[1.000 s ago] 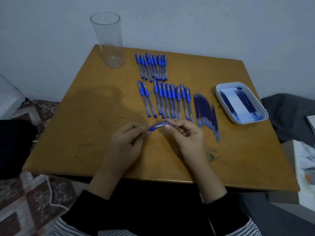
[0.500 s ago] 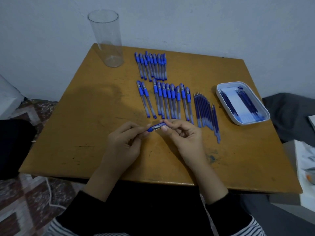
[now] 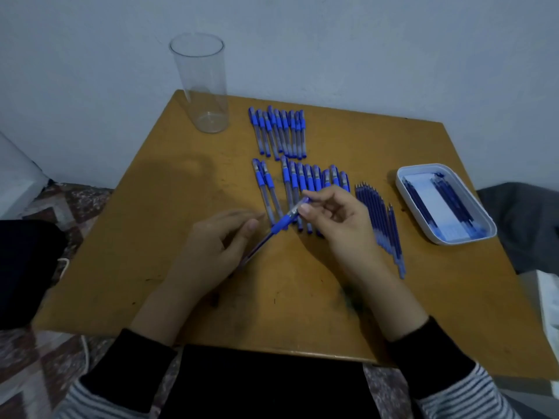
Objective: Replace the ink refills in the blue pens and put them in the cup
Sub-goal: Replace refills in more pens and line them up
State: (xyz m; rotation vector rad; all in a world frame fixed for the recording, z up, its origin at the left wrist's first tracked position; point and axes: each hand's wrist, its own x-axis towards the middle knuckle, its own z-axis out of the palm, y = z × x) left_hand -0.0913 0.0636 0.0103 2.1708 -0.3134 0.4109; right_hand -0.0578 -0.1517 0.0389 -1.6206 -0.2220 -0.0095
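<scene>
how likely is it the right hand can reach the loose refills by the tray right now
Probably yes: the refills lie right beside the right hand with nothing between them, though its fingers pinch a pen that it would need to let go first.

Right hand (image 3: 335, 219) pinches pen (image 3: 281, 222); left hand (image 3: 217, 246) blurred, fingers extended.

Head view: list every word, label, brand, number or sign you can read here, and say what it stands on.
No text can be read in this frame.
Blue pens in the rows: pale patches near the caps, too small and blurred to read.
White sheet in the tray: no legible print.
Clear cup: no markings visible.
</scene>
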